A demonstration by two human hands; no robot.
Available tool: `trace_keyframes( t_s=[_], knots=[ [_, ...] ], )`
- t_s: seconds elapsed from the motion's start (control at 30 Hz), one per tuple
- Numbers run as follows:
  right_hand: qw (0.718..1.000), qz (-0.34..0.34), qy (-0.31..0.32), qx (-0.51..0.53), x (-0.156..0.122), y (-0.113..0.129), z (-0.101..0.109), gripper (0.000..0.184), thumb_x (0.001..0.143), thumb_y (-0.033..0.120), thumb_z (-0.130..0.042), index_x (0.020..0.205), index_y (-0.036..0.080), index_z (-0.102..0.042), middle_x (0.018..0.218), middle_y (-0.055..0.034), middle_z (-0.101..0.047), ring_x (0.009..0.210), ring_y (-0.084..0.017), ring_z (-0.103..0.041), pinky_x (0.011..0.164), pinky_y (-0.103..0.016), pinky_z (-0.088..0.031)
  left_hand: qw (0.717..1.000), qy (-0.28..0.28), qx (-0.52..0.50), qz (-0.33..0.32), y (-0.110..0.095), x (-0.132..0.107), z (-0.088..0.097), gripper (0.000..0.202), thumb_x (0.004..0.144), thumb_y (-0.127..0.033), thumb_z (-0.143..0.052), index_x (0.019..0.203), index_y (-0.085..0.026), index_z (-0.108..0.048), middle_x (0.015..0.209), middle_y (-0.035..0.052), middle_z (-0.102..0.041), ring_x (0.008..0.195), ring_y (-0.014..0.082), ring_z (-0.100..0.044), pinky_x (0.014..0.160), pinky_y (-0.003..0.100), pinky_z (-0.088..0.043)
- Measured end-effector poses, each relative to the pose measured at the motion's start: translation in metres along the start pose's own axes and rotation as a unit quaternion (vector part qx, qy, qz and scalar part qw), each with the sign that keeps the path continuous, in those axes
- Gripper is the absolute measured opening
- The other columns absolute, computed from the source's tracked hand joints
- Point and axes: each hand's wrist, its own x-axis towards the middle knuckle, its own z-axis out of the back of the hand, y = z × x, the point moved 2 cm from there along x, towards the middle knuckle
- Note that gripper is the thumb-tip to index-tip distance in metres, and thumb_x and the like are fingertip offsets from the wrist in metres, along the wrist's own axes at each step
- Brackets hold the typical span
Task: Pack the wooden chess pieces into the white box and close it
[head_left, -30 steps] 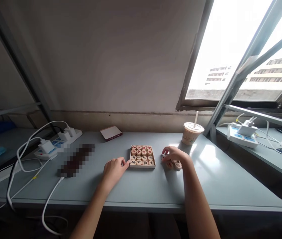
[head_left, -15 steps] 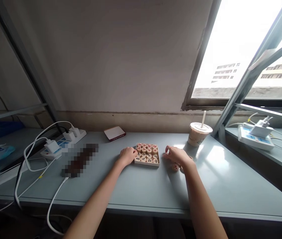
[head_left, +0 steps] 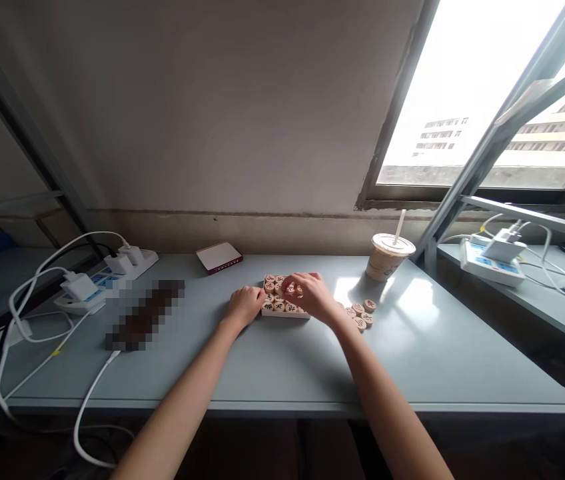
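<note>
A shallow, light-coloured box (head_left: pixel 286 315) holds several round wooden Chinese chess pieces (head_left: pixel 269 288) with red and dark characters. My left hand (head_left: pixel 246 305) is closed at the box's left side, its thumb side touching the wall. Over the box's right half, my right hand (head_left: pixel 310 293) has its fingers bent down and closed around a Chinese chess piece (head_left: pixel 290 288) among the others. That hand hides part of the box's contents. Several loose Chinese chess pieces (head_left: pixel 360 323) lie on the desk just right of the box, partly behind my right wrist.
A box lid (head_left: pixel 220 257) lies at the back left. At the back right stands a drink cup (head_left: pixel 387 259) with a straw. Power strips (head_left: pixel 102 283) with white cables lie left, beside a blurred-out object (head_left: pixel 145 317). The desk's front edge (head_left: pixel 282 405) runs below my forearms.
My right hand has moved left from beside the loose pieces to over the box, uncovering more of those pieces. My left hand stays at the box's left side. The view has shifted slightly.
</note>
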Motion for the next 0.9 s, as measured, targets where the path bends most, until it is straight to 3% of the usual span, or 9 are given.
trace_keyframes(
  t_s=[0.27,0.4,0.53,0.63,0.73,0.8,0.9],
  knots=[
    [0.998,0.063,-0.021,0.014,0.001,0.005,-0.034,0.017,0.088,0.021,-0.053,0.105,0.022,-0.058,0.114,-0.0071,-0.06,0.108,-0.021,-0.053,0.093,-0.034,-0.033,1.0,0.006,0.003,-0.005,0.001,0.0,0.002,0.046,0.092,-0.034,-0.027,0.079,-0.02,-0.069,0.085,0.0107,-0.071,0.079,0.0243,-0.064,0.062,0.028,-0.035],
    [0.995,0.059,-0.01,0.075,0.003,0.004,-0.044,0.024,0.086,0.012,-0.049,0.108,0.021,-0.055,0.109,-0.0071,-0.059,0.098,-0.018,-0.056,0.081,-0.03,-0.041,1.0,0.011,-0.013,-0.01,0.001,0.0,0.004,0.051,0.093,-0.044,-0.026,0.081,-0.022,-0.07,0.084,0.0102,-0.071,0.08,0.0251,-0.064,0.062,0.028,-0.036],
    [0.996,0.035,-0.005,0.083,0.006,0.006,-0.036,0.016,0.088,0.018,-0.05,0.102,0.02,-0.058,0.1,-0.0059,-0.061,0.087,-0.016,-0.058,0.075,-0.027,-0.042,0.999,0.015,-0.036,-0.008,0.001,-0.001,0.004,0.054,0.091,-0.053,-0.028,0.08,-0.022,-0.071,0.082,0.01,-0.071,0.079,0.0251,-0.064,0.061,0.027,-0.035],
    [0.999,-0.036,-0.013,-0.015,0.0,-0.004,-0.012,0.016,0.088,0.028,-0.054,0.1,0.02,-0.06,0.098,-0.0062,-0.063,0.088,-0.018,-0.059,0.081,-0.031,-0.04,0.999,0.008,-0.042,-0.004,0.0,-0.001,0.003,0.05,0.089,-0.053,-0.033,0.074,-0.022,-0.07,0.078,0.009,-0.07,0.076,0.0245,-0.064,0.059,0.027,-0.033],
    [0.971,-0.207,0.021,-0.115,-0.017,-0.035,0.015,0.026,0.085,0.041,-0.057,0.097,0.018,-0.061,0.101,-0.0096,-0.063,0.092,-0.022,-0.059,0.082,-0.034,-0.04,0.998,0.009,-0.056,0.004,0.001,0.0,0.002,0.044,0.089,-0.048,-0.037,0.072,-0.022,-0.068,0.077,0.0077,-0.07,0.076,0.0227,-0.063,0.058,0.026,-0.031],
    [0.941,-0.311,0.107,-0.084,-0.033,-0.06,0.025,0.036,0.08,0.047,-0.06,0.099,0.016,-0.059,0.098,-0.0106,-0.063,0.089,-0.022,-0.06,0.073,-0.031,-0.043,0.998,0.011,-0.069,0.004,0.003,0.001,0.002,0.041,0.089,-0.045,-0.038,0.073,-0.022,-0.067,0.078,0.0066,-0.07,0.076,0.0214,-0.063,0.058,0.026,-0.031],
    [0.922,-0.337,0.188,0.019,-0.048,-0.083,0.03,0.044,0.07,0.038,-0.072,0.106,0.02,-0.056,0.101,-0.0069,-0.062,0.08,-0.016,-0.061,0.062,-0.023,-0.045,0.996,0.002,-0.084,-0.003,0.006,0.003,0.002,0.035,0.089,-0.043,-0.038,0.076,-0.023,-0.065,0.078,0.0049,-0.07,0.075,0.0201,-0.061,0.057,0.025,-0.03]
  ],
)
